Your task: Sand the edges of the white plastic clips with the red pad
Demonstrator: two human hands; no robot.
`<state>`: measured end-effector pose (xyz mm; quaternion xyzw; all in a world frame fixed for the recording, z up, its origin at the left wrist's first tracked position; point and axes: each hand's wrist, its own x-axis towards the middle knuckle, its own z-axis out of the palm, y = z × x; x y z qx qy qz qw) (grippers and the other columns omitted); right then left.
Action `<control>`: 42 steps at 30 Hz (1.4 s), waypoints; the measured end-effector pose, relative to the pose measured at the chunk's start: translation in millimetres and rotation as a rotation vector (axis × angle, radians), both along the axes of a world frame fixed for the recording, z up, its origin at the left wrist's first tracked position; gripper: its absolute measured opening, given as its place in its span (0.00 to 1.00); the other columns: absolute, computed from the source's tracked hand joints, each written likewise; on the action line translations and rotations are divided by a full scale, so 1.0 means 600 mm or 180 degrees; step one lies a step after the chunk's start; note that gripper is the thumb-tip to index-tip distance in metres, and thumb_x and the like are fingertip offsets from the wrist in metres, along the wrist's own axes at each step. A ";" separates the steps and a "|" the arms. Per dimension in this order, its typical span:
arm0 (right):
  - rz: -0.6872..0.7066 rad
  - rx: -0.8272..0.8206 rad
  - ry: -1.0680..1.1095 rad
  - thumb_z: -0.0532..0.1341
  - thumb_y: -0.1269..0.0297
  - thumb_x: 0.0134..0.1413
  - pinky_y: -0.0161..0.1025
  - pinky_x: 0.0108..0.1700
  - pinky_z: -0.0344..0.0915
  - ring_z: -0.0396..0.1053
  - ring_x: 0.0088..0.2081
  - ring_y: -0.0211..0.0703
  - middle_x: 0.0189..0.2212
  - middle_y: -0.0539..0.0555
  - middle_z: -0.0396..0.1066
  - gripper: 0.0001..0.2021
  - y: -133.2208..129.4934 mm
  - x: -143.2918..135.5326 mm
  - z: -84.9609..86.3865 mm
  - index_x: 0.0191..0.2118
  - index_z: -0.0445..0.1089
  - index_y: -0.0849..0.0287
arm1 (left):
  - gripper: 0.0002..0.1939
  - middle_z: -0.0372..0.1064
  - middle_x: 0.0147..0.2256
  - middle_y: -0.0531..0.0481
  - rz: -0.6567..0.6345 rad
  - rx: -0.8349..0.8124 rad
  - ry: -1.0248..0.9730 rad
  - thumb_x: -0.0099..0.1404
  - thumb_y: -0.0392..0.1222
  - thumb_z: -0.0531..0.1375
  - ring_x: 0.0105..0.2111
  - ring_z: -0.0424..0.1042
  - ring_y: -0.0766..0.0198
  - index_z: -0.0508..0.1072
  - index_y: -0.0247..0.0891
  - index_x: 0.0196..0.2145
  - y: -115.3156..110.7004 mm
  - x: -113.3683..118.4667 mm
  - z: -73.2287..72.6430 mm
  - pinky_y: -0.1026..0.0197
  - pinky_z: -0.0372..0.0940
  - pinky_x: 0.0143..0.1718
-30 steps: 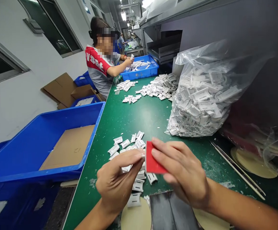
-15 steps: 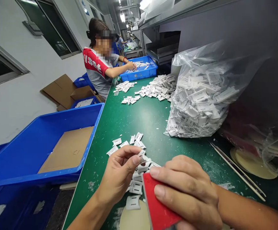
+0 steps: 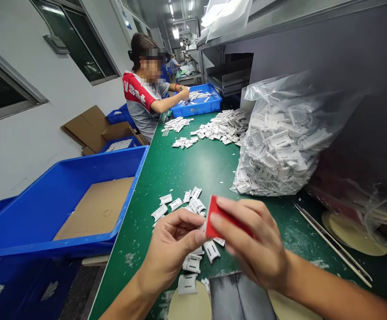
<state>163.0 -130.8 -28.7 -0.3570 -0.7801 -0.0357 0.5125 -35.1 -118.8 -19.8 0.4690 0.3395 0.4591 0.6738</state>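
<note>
My left hand (image 3: 167,246) is closed, with thumb and forefinger pinching a small white plastic piece (image 3: 204,226) that is mostly hidden. In my right hand (image 3: 258,242) is a flat red block (image 3: 216,224), gripped between fingers and thumb. The block's near edge meets the white piece at my left fingertips. Around and beneath both hands lie loose white slotted plastic pieces (image 3: 211,251) on the green table (image 3: 193,171). A dark grey sheet (image 3: 228,300) lies below my right hand, beside a round beige disc (image 3: 188,307).
A clear bag of white pieces (image 3: 276,151) stands at the right, near thin sticks (image 3: 333,244). A large blue bin (image 3: 70,171) adjoins the table's left edge. Farther back, a co-worker (image 3: 143,98) reaches into a blue tray (image 3: 200,106), near piles of white pieces (image 3: 225,126).
My right hand has moved up and away, bringing the red block against the white piece in my left hand. The dark sheet below has come into view. My left hand has shifted slightly right.
</note>
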 end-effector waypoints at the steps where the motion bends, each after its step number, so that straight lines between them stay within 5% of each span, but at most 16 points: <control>1: -0.0188 -0.0167 -0.0014 0.53 0.70 0.66 0.53 0.51 0.69 0.68 0.52 0.53 0.56 0.62 0.68 0.19 0.000 0.000 0.000 0.60 0.67 0.56 | 0.06 0.78 0.30 0.54 0.0158 0.0188 0.0162 0.56 0.37 0.71 0.30 0.76 0.69 0.80 0.42 0.33 -0.001 -0.001 0.000 0.69 0.71 0.34; 3: -0.0383 -0.0440 0.0106 0.52 0.72 0.66 0.53 0.51 0.68 0.68 0.52 0.53 0.55 0.61 0.70 0.18 0.001 0.000 0.002 0.58 0.68 0.57 | 0.07 0.79 0.31 0.54 0.0585 0.0775 0.0558 0.57 0.33 0.70 0.32 0.78 0.68 0.80 0.43 0.33 -0.004 -0.002 0.000 0.69 0.73 0.36; 6: -0.0059 -0.0053 0.0041 0.52 0.71 0.66 0.53 0.49 0.69 0.69 0.51 0.54 0.56 0.63 0.68 0.18 0.003 -0.001 0.003 0.59 0.65 0.59 | 0.16 0.81 0.36 0.53 0.1178 0.2169 0.1071 0.57 0.25 0.67 0.36 0.80 0.64 0.80 0.43 0.38 -0.012 -0.004 -0.004 0.64 0.75 0.41; 11: -0.0369 -0.0430 0.0014 0.52 0.72 0.66 0.53 0.51 0.68 0.69 0.51 0.53 0.55 0.63 0.70 0.18 0.002 -0.002 0.003 0.59 0.66 0.58 | 0.23 0.81 0.43 0.49 0.1456 0.3925 0.1818 0.56 0.22 0.66 0.42 0.80 0.54 0.77 0.42 0.47 -0.020 -0.023 -0.020 0.49 0.76 0.47; 14: -0.0031 -0.0255 -0.0171 0.53 0.70 0.66 0.53 0.51 0.69 0.68 0.52 0.53 0.59 0.64 0.66 0.20 0.004 -0.002 0.000 0.62 0.63 0.59 | 0.26 0.80 0.46 0.49 0.1478 0.4309 0.2151 0.56 0.23 0.66 0.44 0.80 0.51 0.76 0.41 0.50 -0.020 -0.037 -0.026 0.48 0.77 0.45; 18: -0.0550 -0.0999 -0.0219 0.52 0.69 0.68 0.53 0.54 0.68 0.68 0.52 0.52 0.55 0.61 0.70 0.17 0.013 -0.002 -0.004 0.58 0.69 0.59 | 0.26 0.80 0.46 0.46 0.1458 0.4497 0.2242 0.55 0.23 0.66 0.45 0.79 0.49 0.75 0.38 0.51 -0.024 -0.049 -0.024 0.49 0.78 0.44; 27: -0.0049 -0.1148 0.0281 0.51 0.67 0.69 0.50 0.64 0.60 0.61 0.62 0.48 0.61 0.62 0.65 0.21 0.005 0.002 -0.003 0.64 0.60 0.63 | 0.29 0.78 0.48 0.41 0.1326 0.4653 0.2320 0.53 0.20 0.65 0.49 0.77 0.47 0.73 0.34 0.52 -0.032 -0.047 -0.009 0.49 0.77 0.45; 30: 0.0190 -0.0962 0.0326 0.51 0.67 0.68 0.51 0.64 0.59 0.59 0.64 0.50 0.63 0.62 0.61 0.24 -0.002 0.005 -0.005 0.67 0.55 0.63 | 0.29 0.80 0.43 0.48 0.1624 0.3967 0.1765 0.53 0.20 0.66 0.43 0.79 0.54 0.74 0.41 0.50 -0.025 -0.020 -0.011 0.51 0.76 0.45; 32: 0.0399 -0.0561 0.0215 0.50 0.66 0.68 0.51 0.63 0.61 0.56 0.65 0.53 0.67 0.62 0.51 0.27 -0.006 0.004 -0.008 0.70 0.49 0.61 | 0.23 0.79 0.39 0.50 0.1453 0.2499 0.1217 0.56 0.26 0.67 0.38 0.79 0.60 0.75 0.43 0.47 -0.019 -0.002 -0.010 0.57 0.76 0.40; 34: 0.0548 -0.0033 -0.0097 0.51 0.67 0.67 0.51 0.61 0.63 0.56 0.63 0.54 0.70 0.57 0.42 0.28 -0.008 0.003 -0.012 0.71 0.48 0.54 | 0.17 0.78 0.37 0.50 0.0830 0.0621 0.0460 0.59 0.36 0.68 0.34 0.78 0.63 0.74 0.43 0.47 -0.012 0.012 -0.006 0.63 0.74 0.35; 36: 0.0374 0.0111 -0.0413 0.52 0.70 0.66 0.51 0.58 0.66 0.60 0.60 0.54 0.70 0.54 0.45 0.28 -0.007 0.001 -0.016 0.69 0.53 0.50 | 0.18 0.76 0.36 0.51 0.0215 -0.0755 -0.0383 0.58 0.41 0.70 0.31 0.76 0.67 0.72 0.42 0.46 -0.007 0.020 -0.001 0.66 0.72 0.33; 39: 0.0007 -0.0029 -0.0426 0.53 0.72 0.64 0.51 0.56 0.68 0.62 0.58 0.55 0.66 0.61 0.54 0.29 -0.003 -0.001 -0.020 0.69 0.53 0.55 | 0.15 0.75 0.33 0.52 0.0043 -0.1474 -0.1168 0.58 0.38 0.70 0.30 0.75 0.70 0.72 0.40 0.42 -0.001 0.022 0.003 0.68 0.71 0.36; 42: 0.0442 0.0457 -0.0545 0.51 0.69 0.66 0.48 0.55 0.70 0.64 0.57 0.53 0.66 0.60 0.56 0.26 0.007 0.002 -0.025 0.68 0.56 0.55 | 0.13 0.76 0.33 0.51 -0.0036 -0.1556 -0.1339 0.59 0.39 0.69 0.30 0.75 0.70 0.73 0.38 0.40 -0.002 0.019 0.003 0.67 0.70 0.37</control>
